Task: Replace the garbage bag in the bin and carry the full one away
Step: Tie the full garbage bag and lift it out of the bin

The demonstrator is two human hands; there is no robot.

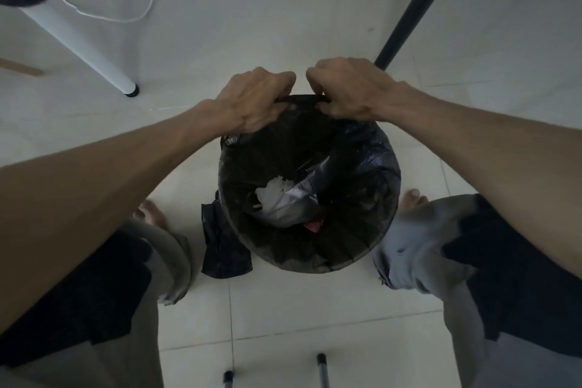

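A round black bin stands on the tiled floor between my feet, lined with a black garbage bag. White crumpled paper and plastic and a bit of pink lie inside. My left hand and my right hand both grip the bag's far rim, side by side, fingers curled over the edge. A folded black bag lies on the floor against the bin's left side.
A white table leg slants at the left, a black leg at the right behind the bin. A white cord loops on the floor at the back. Two small black-tipped legs stand near the bottom edge.
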